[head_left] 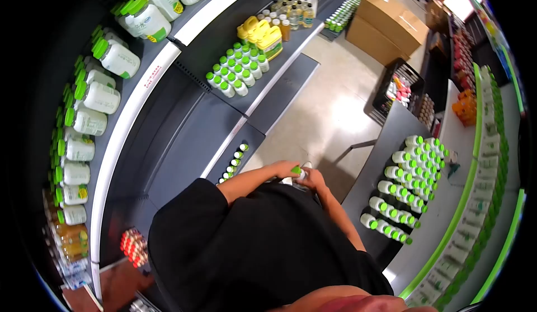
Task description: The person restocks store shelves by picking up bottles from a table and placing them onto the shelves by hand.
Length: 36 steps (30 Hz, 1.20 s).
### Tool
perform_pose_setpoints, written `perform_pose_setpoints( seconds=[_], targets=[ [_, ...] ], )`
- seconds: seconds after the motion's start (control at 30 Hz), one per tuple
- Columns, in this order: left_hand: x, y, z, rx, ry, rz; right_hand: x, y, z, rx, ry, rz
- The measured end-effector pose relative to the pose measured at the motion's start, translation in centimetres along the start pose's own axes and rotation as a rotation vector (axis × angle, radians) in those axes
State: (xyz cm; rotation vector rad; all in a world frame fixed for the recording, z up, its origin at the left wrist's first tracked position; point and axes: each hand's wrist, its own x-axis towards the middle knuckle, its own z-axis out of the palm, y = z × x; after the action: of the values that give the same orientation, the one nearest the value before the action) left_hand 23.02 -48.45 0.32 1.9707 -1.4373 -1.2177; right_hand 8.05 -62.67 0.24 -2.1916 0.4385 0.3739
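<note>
In front of my body, a small white bottle with a green cap point(302, 174) is held between my two hands. My left hand point(285, 169) has its fingers closed at the green cap end. Around the white body is my right hand point(314, 179), its fingers wrapped on it. Part of the bottle is hidden by the fingers. A short row of similar white bottles point(237, 155) stands on the low shelf just left of my left forearm. To the right, several more green-capped bottles point(400, 172) stand in rows on a dark shelf.
Grey shelving point(190, 127) curves along the left, with large white jars point(89, 122) above. Green-capped bottles point(238, 69) and yellow jugs point(263, 37) stand ahead. A cardboard box point(386, 24) and a black crate point(398, 83) rest beyond the pale floor point(335, 88).
</note>
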Motion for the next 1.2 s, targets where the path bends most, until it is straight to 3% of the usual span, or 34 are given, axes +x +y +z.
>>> perform_pose_setpoints(
  seconds=[0.23, 0.5, 0.77, 0.9, 1.03, 1.2],
  targets=[
    [1.6, 1.0, -4.9, 0.020, 0.311, -0.228, 7.8, -2.1, -5.5, -0.037, -0.080, -0.138],
    [-1.9, -3.5, -13.1, -0.045, 0.745, -0.444, 19.5, -10.2, -4.4, -0.027, 0.025, -0.406],
    [-4.5, -10.0, -21.6, -0.099, 0.932, -0.714, 29.5, -19.3, -1.9, 0.025, -0.028, -0.241],
    [-4.4, -14.2, -24.1, -0.120, 0.889, -0.795, 34.1, -21.4, 0.0, 0.025, -0.137, -0.171],
    [-4.4, -17.4, -25.4, -0.081, 0.953, -0.822, 36.4, -24.3, 0.5, 0.407, -0.339, -0.069],
    [-3.5, -20.1, -27.0, -0.078, 0.869, -0.921, 38.7, -23.1, 2.7, 0.724, -0.368, -0.027]
  ],
)
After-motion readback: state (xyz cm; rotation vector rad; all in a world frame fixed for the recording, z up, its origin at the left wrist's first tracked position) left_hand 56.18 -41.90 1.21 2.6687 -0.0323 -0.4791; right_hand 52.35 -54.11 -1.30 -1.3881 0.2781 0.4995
